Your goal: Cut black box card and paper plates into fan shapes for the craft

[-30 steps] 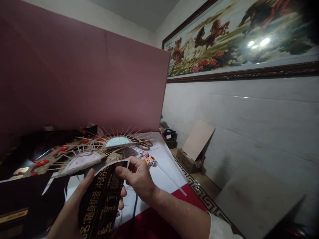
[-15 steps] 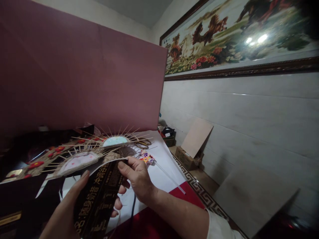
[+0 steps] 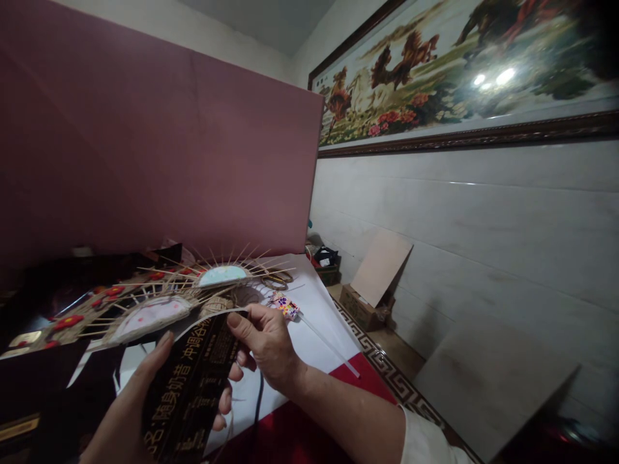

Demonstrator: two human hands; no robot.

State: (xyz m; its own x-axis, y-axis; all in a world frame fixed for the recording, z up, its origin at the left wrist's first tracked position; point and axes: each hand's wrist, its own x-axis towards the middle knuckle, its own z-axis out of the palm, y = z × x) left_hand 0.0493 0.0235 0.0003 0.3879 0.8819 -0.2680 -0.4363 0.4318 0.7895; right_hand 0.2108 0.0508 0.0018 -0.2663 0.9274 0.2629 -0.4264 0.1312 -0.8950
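A piece of black cardboard point(image 3: 191, 386) with gold printed characters and a curved, pale top edge is held up in front of me. My left hand point(image 3: 123, 399) grips it from the left, thumb along the near face and fingertips showing past its right edge. At the top right corner, my right hand point(image 3: 271, 348) pinches it between thumb and fingers. Just beyond lie half-round woven pieces with sticks fanning out, one with a pale pink dotted panel point(image 3: 152, 317), another with a light blue panel point(image 3: 222, 276). A ball of twine point(image 3: 217, 305) sits behind the cardboard.
On the white sheet point(image 3: 322, 316) lie a flower-patterned item point(image 3: 285, 305) with a clear stick point(image 3: 331, 346) and brown rings point(image 3: 276, 279). Red cloth point(image 3: 290, 432) covers the near table. A pink panel point(image 3: 193, 148) stands behind; a cardboard box point(image 3: 362, 307) is on the floor at right.
Both hands keep their grip on the cardboard in nearly the same pose. The whole view has shifted very slightly.
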